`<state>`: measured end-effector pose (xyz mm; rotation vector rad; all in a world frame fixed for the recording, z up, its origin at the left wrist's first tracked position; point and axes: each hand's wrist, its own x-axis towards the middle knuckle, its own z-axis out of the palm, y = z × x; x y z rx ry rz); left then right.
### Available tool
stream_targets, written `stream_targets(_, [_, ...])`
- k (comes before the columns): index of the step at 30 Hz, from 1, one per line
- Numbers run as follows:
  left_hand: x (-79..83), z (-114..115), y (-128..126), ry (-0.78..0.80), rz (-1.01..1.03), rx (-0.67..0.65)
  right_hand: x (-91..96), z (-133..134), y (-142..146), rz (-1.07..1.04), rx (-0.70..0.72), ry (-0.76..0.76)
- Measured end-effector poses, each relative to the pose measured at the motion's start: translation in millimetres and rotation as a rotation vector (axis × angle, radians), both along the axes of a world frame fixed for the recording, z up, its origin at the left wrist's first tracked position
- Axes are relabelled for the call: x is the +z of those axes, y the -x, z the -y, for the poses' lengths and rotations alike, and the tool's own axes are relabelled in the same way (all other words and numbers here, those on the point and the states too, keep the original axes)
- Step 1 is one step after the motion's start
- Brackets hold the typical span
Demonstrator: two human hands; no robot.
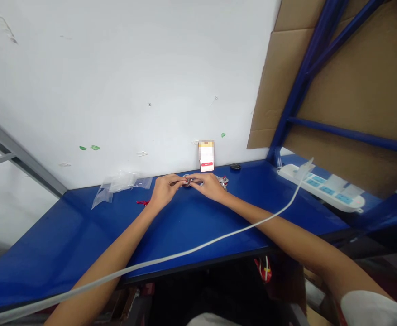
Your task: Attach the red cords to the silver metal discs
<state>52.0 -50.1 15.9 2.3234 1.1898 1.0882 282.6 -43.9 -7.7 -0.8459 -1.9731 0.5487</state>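
Near the back of the blue table, my left hand (165, 188) and my right hand (209, 184) meet around a small round metallic piece (187, 182). Fingertips of both hands pinch it from either side, and they cover much of it, so its exact kind does not show. Just behind and right of my right hand lie several similar shiny pieces (223, 181) with a bit of red on them. A little red bundle, perhaps cord (143, 203), rests by my left wrist.
Clear plastic bags (123, 182) lie at the back left. A lit phone (207, 156) leans on the wall, with a black object (235, 167) to its right. A white cable (198, 248) crosses over both forearms from the power strip (320, 186). Blue frame bars (300, 86) rise at right.
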Motion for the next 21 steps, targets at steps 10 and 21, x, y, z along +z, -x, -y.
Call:
stream_targets(10, [-7.4,-0.6,-3.1,0.117,0.163,0.095,2.2,3.1,-1.0,0.06,-0.017,-0.061])
stream_targets(21, [-10.9,-1.4,-3.2,0.087,0.106,0.076,-2.6,1.1,-2.5,0.103,0.008,-0.126])
